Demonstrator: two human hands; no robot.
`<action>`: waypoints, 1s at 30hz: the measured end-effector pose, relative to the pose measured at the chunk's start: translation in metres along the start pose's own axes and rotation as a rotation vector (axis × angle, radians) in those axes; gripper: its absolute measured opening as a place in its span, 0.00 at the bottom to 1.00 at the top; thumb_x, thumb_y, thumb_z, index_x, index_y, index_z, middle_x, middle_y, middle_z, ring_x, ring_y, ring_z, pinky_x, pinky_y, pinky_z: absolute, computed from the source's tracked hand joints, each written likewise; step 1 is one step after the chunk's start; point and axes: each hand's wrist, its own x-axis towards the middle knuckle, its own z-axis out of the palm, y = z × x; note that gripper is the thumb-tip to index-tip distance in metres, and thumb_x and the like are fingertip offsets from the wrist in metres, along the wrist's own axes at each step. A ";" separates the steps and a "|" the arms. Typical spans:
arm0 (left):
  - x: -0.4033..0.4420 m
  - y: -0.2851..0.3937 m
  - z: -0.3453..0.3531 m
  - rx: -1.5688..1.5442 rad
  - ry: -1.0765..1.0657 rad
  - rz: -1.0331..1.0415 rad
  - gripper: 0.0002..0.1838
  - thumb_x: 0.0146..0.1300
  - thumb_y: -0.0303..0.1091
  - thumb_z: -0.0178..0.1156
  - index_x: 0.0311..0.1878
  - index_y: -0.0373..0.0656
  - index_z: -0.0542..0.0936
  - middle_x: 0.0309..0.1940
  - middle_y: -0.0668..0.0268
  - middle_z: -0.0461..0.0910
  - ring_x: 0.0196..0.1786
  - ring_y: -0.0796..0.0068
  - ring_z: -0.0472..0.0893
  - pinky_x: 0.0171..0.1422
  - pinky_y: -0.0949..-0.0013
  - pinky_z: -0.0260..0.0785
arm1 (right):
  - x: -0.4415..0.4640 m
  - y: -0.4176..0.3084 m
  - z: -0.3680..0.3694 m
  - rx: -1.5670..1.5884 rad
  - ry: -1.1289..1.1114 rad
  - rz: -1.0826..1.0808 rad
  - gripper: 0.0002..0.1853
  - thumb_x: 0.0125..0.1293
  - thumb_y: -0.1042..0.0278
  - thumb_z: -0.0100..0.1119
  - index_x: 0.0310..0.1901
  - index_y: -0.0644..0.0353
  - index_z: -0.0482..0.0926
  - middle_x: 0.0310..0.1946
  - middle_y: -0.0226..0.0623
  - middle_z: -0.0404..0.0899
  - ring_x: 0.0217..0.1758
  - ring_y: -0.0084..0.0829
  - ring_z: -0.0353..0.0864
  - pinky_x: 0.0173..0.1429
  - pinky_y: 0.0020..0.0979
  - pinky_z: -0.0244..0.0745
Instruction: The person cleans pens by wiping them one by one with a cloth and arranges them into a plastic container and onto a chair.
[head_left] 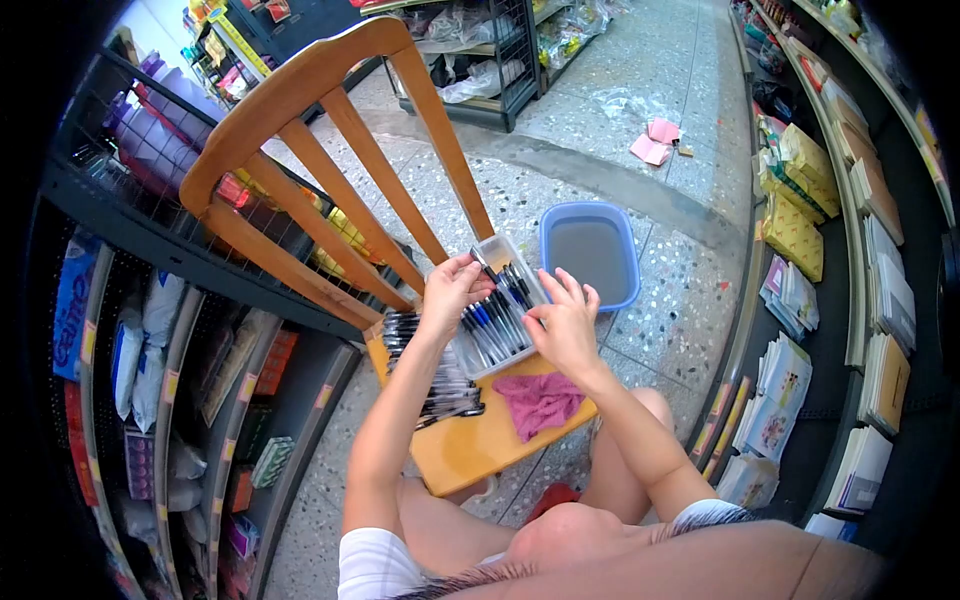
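Observation:
A clear plastic box [508, 357] filled with pens stands on the seat of a wooden chair [455, 455]. My left hand [452, 292] is over the box's left side, thumb and fingers pinched on a dark pen [481, 261] near its far end. On the right side of the box, my right hand [566, 322] has its thumb and fingers apart, close to the pens inside. Left of the box lies a pile of loose pens [445, 395], partly under my left forearm. A crumpled pink cloth [538, 402] lies on the seat, just in front of the box.
Behind my right hand, a blue basin [637, 262] of greyish water sits on the speckled floor. The slatted chair back [300, 95] rises at the far left. Shelves of packaged goods [155, 330] and stacked notebooks [775, 390] flank me. Pink paper [655, 142] lies farther off.

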 end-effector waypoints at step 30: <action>0.048 -0.045 0.005 0.295 0.012 -0.284 0.18 0.60 0.22 0.54 0.53 0.28 0.68 0.30 0.57 0.79 0.28 0.71 0.82 0.30 0.75 0.79 | -0.001 0.010 0.013 -0.069 -0.174 0.070 0.12 0.56 0.65 0.56 0.26 0.66 0.82 0.58 0.50 0.66 0.64 0.47 0.60 0.63 0.54 0.52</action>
